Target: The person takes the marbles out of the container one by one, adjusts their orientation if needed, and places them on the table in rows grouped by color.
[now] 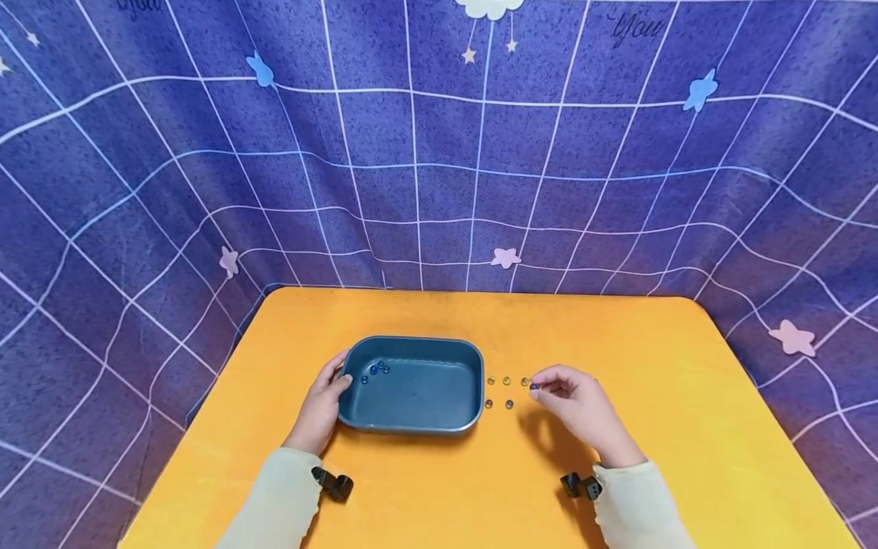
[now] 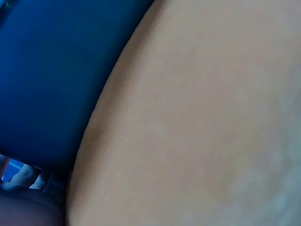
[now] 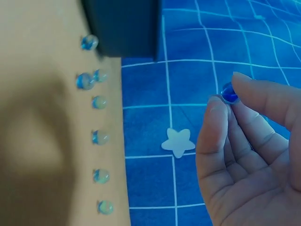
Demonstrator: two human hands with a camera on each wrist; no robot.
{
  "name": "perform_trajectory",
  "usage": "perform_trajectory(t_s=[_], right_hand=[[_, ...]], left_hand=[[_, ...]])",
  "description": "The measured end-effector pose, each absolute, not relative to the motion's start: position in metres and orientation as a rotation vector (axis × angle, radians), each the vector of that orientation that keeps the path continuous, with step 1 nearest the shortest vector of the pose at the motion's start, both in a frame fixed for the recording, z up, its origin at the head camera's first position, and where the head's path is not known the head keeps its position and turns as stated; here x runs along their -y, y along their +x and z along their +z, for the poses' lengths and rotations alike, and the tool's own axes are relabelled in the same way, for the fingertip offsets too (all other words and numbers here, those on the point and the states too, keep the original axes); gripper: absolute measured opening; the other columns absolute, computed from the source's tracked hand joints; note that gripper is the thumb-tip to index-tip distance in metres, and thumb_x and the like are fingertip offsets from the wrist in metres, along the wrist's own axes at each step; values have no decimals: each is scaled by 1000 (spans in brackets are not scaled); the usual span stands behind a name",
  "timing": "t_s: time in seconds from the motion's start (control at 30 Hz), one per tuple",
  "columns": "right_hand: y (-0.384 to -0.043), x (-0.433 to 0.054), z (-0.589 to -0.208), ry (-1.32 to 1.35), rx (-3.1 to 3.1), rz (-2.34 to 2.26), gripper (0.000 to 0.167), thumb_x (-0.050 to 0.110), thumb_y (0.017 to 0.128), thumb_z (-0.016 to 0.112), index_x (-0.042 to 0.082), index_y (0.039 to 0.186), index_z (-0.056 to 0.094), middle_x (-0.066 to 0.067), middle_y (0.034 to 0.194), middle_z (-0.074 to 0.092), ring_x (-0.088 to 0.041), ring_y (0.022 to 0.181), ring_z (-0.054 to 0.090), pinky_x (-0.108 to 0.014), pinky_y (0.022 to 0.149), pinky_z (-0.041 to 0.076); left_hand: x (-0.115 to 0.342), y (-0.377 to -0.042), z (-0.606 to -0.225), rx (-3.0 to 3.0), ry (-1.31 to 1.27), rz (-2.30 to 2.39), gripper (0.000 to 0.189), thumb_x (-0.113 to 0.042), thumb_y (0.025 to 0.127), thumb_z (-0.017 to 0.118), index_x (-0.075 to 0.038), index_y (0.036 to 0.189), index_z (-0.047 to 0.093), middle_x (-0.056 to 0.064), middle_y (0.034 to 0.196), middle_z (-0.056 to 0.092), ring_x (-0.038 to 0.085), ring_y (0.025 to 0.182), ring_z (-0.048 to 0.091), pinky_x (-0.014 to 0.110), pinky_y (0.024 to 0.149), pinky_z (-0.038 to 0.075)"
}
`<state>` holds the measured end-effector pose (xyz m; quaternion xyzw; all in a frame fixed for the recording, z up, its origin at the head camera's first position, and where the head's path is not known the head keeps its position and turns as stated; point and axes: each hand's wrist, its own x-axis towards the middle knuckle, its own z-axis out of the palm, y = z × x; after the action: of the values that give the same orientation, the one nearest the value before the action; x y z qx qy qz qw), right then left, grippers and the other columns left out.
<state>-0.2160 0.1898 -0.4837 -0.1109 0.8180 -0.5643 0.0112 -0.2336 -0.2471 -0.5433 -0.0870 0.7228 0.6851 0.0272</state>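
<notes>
A dark blue-grey rectangular basin (image 1: 414,393) stands on the table, left of its middle. My left hand (image 1: 321,406) grips its left side, thumb over the rim and fingers outside. Several glass marbles (image 1: 373,370) lie inside, near the basin's left end. In the left wrist view, the basin wall (image 2: 51,70) shows large beside the hand (image 2: 28,202). Above the table, right of the basin, my right hand (image 1: 579,408) pinches a dark blue marble (image 3: 229,93) between thumb and finger. Several clear marbles (image 1: 507,380) lie between basin and right hand; the hand may hide others.
The yellow-orange table (image 1: 425,496) has a far edge against a purple-blue curtain (image 1: 446,191) with a white grid and stars. The curtain also hangs along both sides. A black wrist camera (image 1: 332,484) sits at the left cuff, another (image 1: 581,486) at the right.
</notes>
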Motion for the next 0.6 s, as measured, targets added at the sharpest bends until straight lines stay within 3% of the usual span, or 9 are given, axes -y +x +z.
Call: perform_trajectory(t_s=[0.2, 0.6], right_hand=[[-220, -194, -500, -324, -2614, -1691, 13, 10, 94, 75, 4, 105, 73, -3, 96, 74, -19, 85, 68, -27, 76, 56], [-228, -200, -538, -270, -2492, -1688, 14, 15, 99, 70, 5, 109, 72, -12, 92, 71, -26, 79, 65, -32, 63, 54]], left_hand=[[247, -235, -542, -2232, -273, 2111, 53, -19, 111, 44, -24, 162, 33, 3, 168, 26, 23, 154, 19, 47, 124, 16], [246, -233, -541, -2242, -283, 2093, 52, -20, 112, 43, -25, 163, 33, 3, 168, 26, 24, 154, 19, 48, 124, 15]])
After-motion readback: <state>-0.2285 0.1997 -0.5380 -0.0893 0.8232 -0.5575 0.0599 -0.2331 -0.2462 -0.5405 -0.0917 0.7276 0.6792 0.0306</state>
